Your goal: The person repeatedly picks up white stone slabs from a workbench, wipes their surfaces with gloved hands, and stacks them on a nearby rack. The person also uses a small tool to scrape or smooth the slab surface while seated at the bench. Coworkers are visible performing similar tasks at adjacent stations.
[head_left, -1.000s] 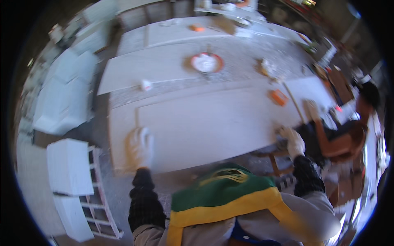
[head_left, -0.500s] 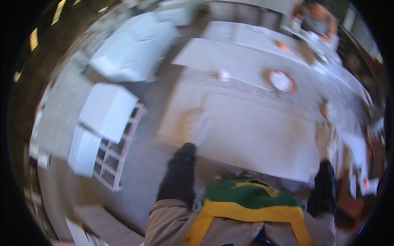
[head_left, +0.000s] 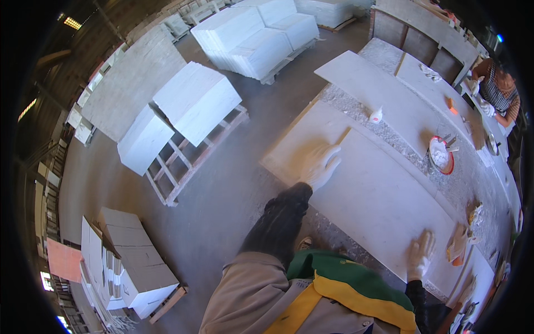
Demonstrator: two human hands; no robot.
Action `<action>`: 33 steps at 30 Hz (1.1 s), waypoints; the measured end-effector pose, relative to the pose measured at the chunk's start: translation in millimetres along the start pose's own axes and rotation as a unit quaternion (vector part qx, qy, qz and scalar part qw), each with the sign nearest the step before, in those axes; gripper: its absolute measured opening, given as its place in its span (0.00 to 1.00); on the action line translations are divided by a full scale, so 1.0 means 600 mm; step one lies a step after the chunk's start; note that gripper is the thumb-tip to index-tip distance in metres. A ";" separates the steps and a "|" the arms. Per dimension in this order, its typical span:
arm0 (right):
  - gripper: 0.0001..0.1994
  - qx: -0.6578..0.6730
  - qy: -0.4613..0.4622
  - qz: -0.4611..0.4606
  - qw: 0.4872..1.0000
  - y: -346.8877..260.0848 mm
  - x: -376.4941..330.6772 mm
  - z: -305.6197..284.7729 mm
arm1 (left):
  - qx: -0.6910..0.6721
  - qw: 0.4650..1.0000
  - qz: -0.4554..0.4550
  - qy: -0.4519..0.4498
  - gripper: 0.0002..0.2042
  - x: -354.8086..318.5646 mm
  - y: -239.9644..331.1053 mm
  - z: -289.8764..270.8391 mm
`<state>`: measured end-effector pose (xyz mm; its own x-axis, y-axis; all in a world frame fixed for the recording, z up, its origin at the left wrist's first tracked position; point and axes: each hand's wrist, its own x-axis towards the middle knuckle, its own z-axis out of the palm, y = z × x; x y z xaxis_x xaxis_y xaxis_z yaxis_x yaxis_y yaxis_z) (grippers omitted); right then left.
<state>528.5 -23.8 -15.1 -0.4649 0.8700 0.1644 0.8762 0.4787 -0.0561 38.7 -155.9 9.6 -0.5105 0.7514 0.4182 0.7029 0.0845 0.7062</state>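
Observation:
A large white stone slab (head_left: 378, 206) lies on the worktable in front of me. My left hand (head_left: 321, 167), in a white glove, rests at the slab's left end with the fingers stretched out. My right hand (head_left: 421, 253), also gloved, lies flat near the slab's right end, fingers spread. Neither hand holds anything. Just right of that hand is a tan and orange item (head_left: 457, 246) whose kind I cannot make out. Beyond the slab stand a small white bottle (head_left: 376, 115) and a red-rimmed bowl (head_left: 450, 163) of white paste with tools in it.
Another slab (head_left: 367, 92) lies farther back on the table. A person (head_left: 498, 92) with gloved hands works at the far right. Stacked white slabs (head_left: 197, 103) sit on a wooden pallet (head_left: 206, 146) to the left. Boxes (head_left: 136, 256) stand at lower left.
My view has swung to the left, so the table sits farther right in the picture. Both gloved hands remain on the slab, and blur has cleared.

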 end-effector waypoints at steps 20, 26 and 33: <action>0.20 0.200 -0.007 -0.467 0.861 -0.616 0.116 -0.038 | -0.010 0.996 -0.061 0.070 0.15 -0.154 -0.065 -0.126; 0.25 0.264 -0.007 -0.426 0.865 -0.674 0.102 -0.004 | -0.040 0.989 -0.109 0.094 0.17 -0.176 -0.078 -0.156; 0.28 0.239 -0.111 -0.395 0.880 -0.553 0.065 -0.063 | -0.012 0.990 -0.128 0.065 0.16 -0.175 -0.055 -0.153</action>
<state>224.6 -153.0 47.0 -0.9647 0.2197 0.1449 0.1395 0.8937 -0.4265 23.7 -298.0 -5.0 -0.7309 0.6169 0.2919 0.5307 0.2448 0.8114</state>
